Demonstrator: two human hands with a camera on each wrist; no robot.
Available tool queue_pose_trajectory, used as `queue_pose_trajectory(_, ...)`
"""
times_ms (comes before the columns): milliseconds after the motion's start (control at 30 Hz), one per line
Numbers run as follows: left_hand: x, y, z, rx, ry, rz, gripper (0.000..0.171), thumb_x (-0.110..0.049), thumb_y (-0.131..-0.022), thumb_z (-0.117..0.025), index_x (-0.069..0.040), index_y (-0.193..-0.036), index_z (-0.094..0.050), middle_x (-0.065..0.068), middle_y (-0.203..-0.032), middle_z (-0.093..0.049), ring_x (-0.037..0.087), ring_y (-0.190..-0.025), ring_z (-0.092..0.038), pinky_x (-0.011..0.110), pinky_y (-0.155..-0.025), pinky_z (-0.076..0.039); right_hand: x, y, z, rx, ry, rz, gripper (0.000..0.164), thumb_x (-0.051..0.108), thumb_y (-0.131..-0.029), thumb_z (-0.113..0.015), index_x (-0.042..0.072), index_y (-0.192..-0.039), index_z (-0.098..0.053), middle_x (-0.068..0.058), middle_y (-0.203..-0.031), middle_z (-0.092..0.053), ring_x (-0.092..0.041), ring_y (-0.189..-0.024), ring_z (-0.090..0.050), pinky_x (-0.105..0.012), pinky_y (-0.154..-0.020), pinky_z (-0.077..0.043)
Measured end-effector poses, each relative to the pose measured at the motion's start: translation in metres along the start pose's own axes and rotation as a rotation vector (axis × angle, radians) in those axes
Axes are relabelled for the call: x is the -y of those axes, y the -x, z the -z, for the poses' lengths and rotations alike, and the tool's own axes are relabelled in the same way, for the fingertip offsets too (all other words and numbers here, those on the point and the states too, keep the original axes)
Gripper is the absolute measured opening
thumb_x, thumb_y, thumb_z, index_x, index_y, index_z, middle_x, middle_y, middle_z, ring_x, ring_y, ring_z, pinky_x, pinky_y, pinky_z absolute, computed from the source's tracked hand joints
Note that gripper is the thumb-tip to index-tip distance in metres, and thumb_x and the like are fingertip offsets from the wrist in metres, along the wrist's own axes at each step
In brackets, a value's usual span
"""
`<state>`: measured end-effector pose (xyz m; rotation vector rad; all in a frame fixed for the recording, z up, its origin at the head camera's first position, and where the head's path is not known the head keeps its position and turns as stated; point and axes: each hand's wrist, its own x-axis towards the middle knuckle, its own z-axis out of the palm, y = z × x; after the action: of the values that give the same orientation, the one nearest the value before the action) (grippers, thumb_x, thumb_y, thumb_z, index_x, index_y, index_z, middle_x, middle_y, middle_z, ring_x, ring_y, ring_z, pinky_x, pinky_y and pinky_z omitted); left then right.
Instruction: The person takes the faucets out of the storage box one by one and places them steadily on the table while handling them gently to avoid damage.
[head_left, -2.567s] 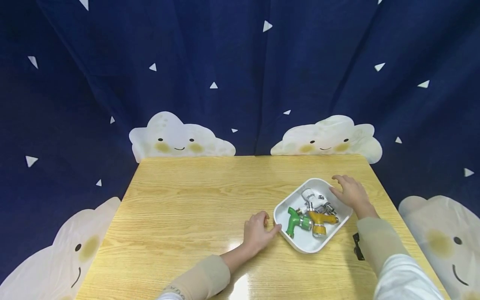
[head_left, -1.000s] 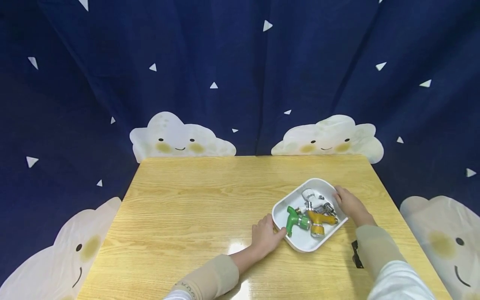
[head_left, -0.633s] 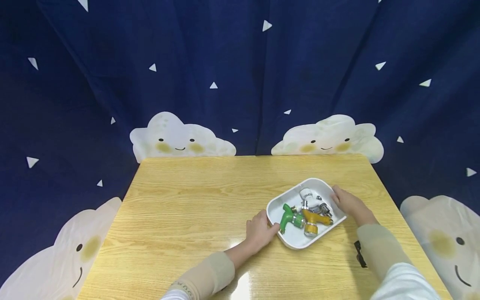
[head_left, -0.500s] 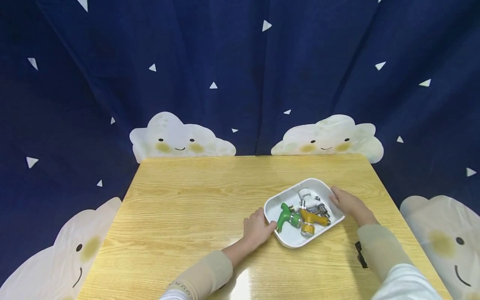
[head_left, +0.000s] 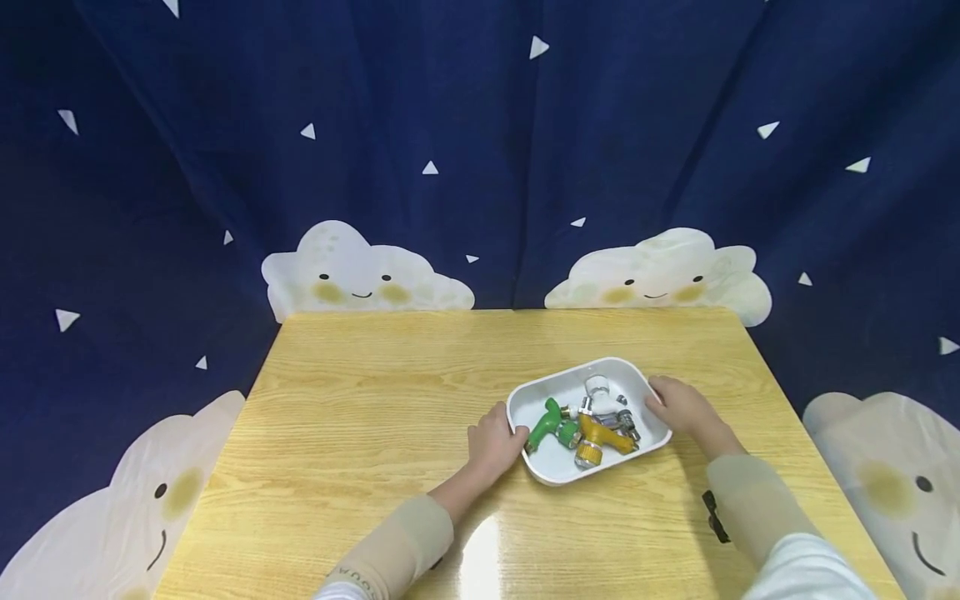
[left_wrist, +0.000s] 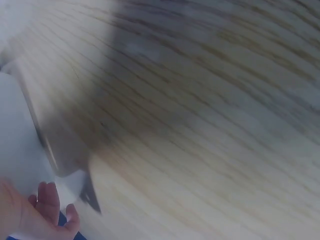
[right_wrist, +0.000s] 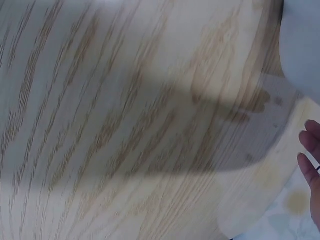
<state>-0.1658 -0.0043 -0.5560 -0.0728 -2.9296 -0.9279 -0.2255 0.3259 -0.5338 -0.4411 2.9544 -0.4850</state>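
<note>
A white plastic basin sits at the right of the middle of the table. In it lie a green tap, a yellow tap, a white tap and some small metal fittings. My left hand grips the basin's left end, its thumb at the rim and fingers along the outer wall. At the opposite end, my right hand holds the rim by its right side. The left wrist view catches the fingers of the left hand by the white wall; the right wrist view cuts off most of the right hand.
The wooden table runs back to a dark blue curtain with white clouds. Beside the right forearm lies a small black object, partly covered by the sleeve.
Both hands came to the basin's ends and took hold. The basin has since shifted left and turned so its long side lies closer to level across the view, with the taps inside it.
</note>
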Motion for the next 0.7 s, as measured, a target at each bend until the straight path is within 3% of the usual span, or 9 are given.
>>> queue_pose_trajectory(133, 0.005, -0.004, 0.002, -0.018, -0.032, 0.007, 0.034, -0.031, -0.077, -0.054, -0.004, -0.097, -0.058, 0.007, -0.086, -0.064, 0.022, -0.077, -0.060, 0.039, -0.067, -0.041, 0.005, -0.001, -0.004, -0.042, 0.002, 0.037, 0.013, 0.019, -0.088, -0.053, 0.011, -0.078, -0.050, -0.002, -0.073, -0.052, -0.018, -0.067, -0.049, -0.041, -0.064, -0.045)
queue_pose_trajectory(267, 0.010, -0.006, 0.005, -0.019, -0.036, 0.006, 0.033, -0.029, -0.078, -0.055, -0.003, -0.098, -0.057, 0.008, -0.087, -0.064, 0.024, -0.078, -0.060, 0.040, -0.067, -0.041, 0.011, 0.000, -0.010, -0.100, 0.002, 0.038, 0.013, 0.018, -0.086, -0.054, 0.004, -0.085, -0.056, -0.009, -0.081, -0.058, -0.025, -0.072, -0.054, -0.046, -0.070, -0.047)
queue_pose_trajectory(433, 0.015, -0.009, 0.010, -0.004, -0.055, 0.004, 0.031, -0.029, -0.078, -0.054, -0.003, -0.096, -0.057, 0.008, -0.086, -0.063, 0.025, -0.077, -0.060, 0.040, -0.067, -0.041, 0.020, 0.002, -0.018, -0.169, -0.048, 0.009, 0.016, 0.015, -0.085, -0.054, 0.001, -0.091, -0.058, -0.013, -0.084, -0.059, -0.029, -0.076, -0.056, -0.049, -0.071, -0.047)
queue_pose_trajectory(700, 0.031, -0.016, 0.017, -0.044, -0.064, 0.006, 0.029, -0.025, -0.079, -0.056, -0.003, -0.097, -0.058, 0.009, -0.087, -0.063, 0.026, -0.078, -0.060, 0.042, -0.068, -0.042, 0.035, -0.001, -0.029, -0.205, -0.062, -0.027, 0.023, 0.014, -0.085, -0.053, -0.002, -0.100, -0.059, -0.017, -0.091, -0.061, -0.035, -0.082, -0.057, -0.051, -0.074, -0.046)
